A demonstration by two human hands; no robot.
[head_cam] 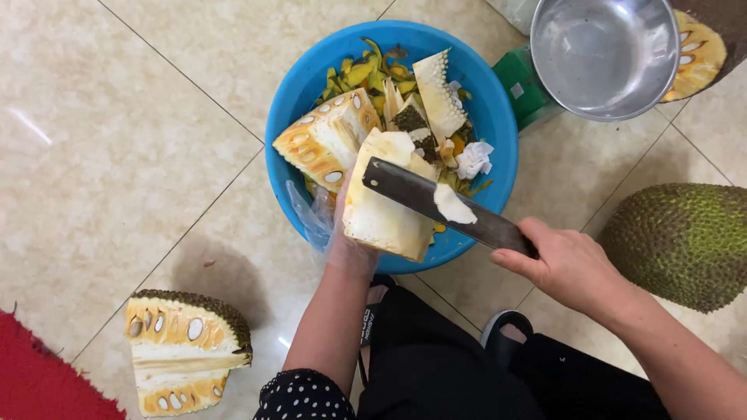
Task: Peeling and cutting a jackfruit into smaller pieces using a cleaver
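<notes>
On pale tiled floor [117, 117], seen from above: big blue basin [498, 117] heaped with jackfruit scraps [366, 78] and cut wedge [327, 140]. Far right, whole green jackfruit [685, 241]. Top right, steel bowl [603, 54] on green scale [523, 87]. Bottom left, jackfruit chunk [187, 350] lying apart near red mat [39, 385]. Over basin's near rim, pale core piece [385, 214] gripped from below by left hand [346, 233] in clear plastic glove, fingers closed around it. Right hand [564, 264] bare, fist tight on handle of cleaver [436, 204], blade lying across core piece.

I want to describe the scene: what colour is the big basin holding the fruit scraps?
The basin is bright blue, seen clearly in the head view.
</notes>
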